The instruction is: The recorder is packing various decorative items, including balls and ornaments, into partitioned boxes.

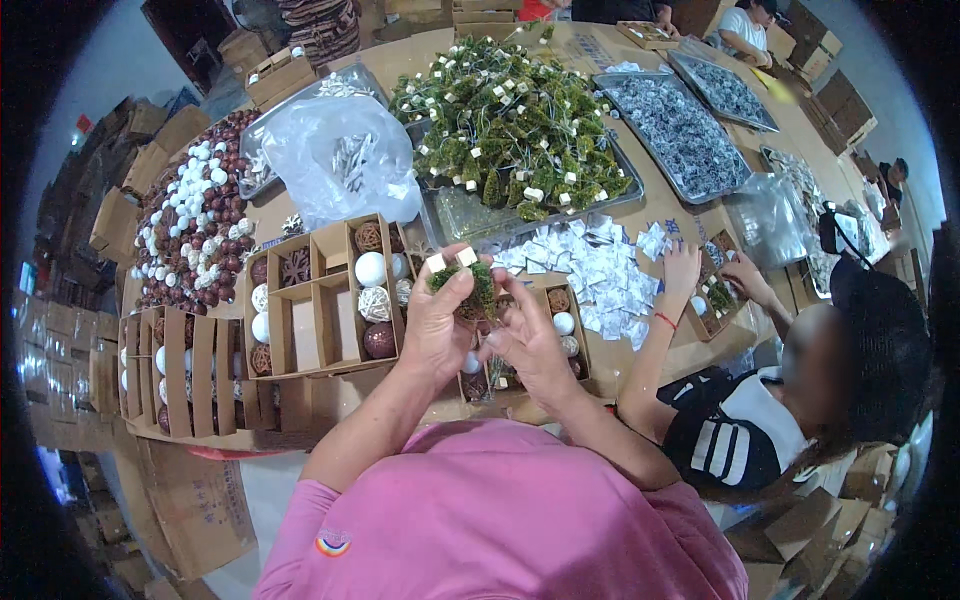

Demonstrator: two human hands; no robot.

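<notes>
My left hand (438, 322) grips a small clump of green moss sprigs (478, 283) with white square tags, raised over a divided cardboard box. My right hand (530, 340) pinches the same clump from the right side. Under my hands sits a brown cardboard box (566, 322) with brown and white balls in its cells. To the left lies a second divided cardboard box (320, 300) with woven, white and brown balls.
A metal tray (520, 130) piled with moss sprigs stands behind. Small white packets (600, 265) lie scattered to the right. A clear plastic bag (340, 160), a heap of brown and white balls (195, 215) and stacked filled boxes (180, 375) sit left. A person in a black cap (800, 380) works at right.
</notes>
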